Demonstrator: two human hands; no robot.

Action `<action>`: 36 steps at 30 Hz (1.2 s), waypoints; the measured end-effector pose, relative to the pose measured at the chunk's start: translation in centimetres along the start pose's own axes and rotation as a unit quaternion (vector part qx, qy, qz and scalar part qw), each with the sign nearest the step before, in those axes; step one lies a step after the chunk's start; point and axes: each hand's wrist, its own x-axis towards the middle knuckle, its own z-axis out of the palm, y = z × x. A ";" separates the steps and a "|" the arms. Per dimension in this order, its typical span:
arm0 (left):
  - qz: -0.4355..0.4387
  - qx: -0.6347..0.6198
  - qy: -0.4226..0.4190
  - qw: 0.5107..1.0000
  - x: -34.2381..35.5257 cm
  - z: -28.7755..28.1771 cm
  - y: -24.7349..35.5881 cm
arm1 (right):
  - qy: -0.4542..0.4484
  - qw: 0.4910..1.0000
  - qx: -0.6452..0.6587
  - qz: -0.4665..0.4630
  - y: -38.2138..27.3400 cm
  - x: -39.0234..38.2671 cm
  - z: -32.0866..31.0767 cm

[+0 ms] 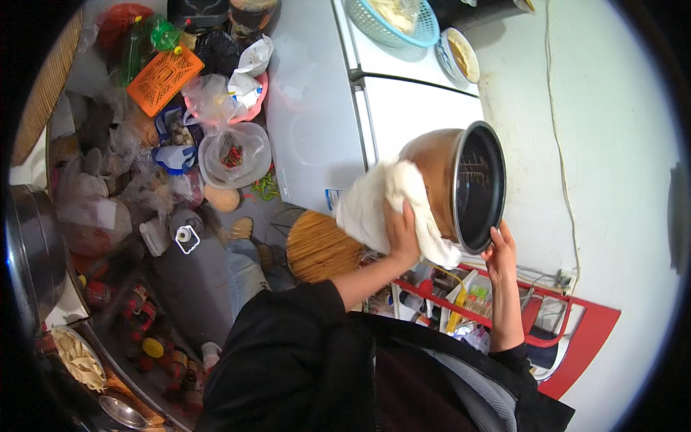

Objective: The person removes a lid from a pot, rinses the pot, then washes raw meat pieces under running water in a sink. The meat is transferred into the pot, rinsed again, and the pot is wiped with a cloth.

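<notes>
A copper-coloured inner cooking pot (433, 153) with a black inside is tilted on its side, its mouth turned to the right. My right hand (499, 253) grips the lower part of its rim, thumb near the edge. Bunched against the pot's outer wall is a white cloth (363, 205), with my left hand (404, 234) closed on it. The cloth hides part of the pot's base and side. Beneath my left forearm lies a round wooden board (317, 245).
Beyond the pot is a white fridge or freezer (410, 108), bearing a blue basket (392, 42) and a bowl (448, 65). At right stands a red-framed rack (576, 353) by the wall. Bags, a tub (209, 162) and bottles crowd the left; sliced food fills a dish (78, 358).
</notes>
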 end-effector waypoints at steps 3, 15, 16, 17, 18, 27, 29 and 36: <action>-0.124 -0.002 -0.129 0.984 -5.7 -2.4 0.3 | -0.018 0.998 0.061 -0.001 2.3 -0.6 -0.8; 0.071 0.349 -0.533 0.768 -4.8 -7.0 4.9 | -0.088 0.897 0.411 0.136 17.1 -5.8 2.0; 0.025 0.308 -0.437 0.845 -3.3 -7.1 6.1 | -0.027 0.866 0.474 0.159 16.7 -5.1 1.9; 0.037 0.328 -0.342 0.880 -1.4 -6.8 7.3 | 0.016 0.859 0.509 0.052 16.4 -4.8 1.9; 0.020 0.285 -0.305 0.909 0.6 -6.1 8.4 | 0.083 0.851 0.518 -0.015 15.9 -4.4 2.4; -0.186 0.237 -0.278 0.912 1.0 -1.6 14.2 | 0.231 0.895 0.287 -0.251 10.4 -5.2 16.1; -0.151 0.279 -0.263 0.911 1.0 -1.1 13.5 | 0.270 0.887 0.239 -0.288 9.9 -4.7 16.8; -0.189 0.289 -0.253 0.904 3.7 -0.8 13.9 | 0.380 0.835 0.222 -0.331 9.1 2.1 12.9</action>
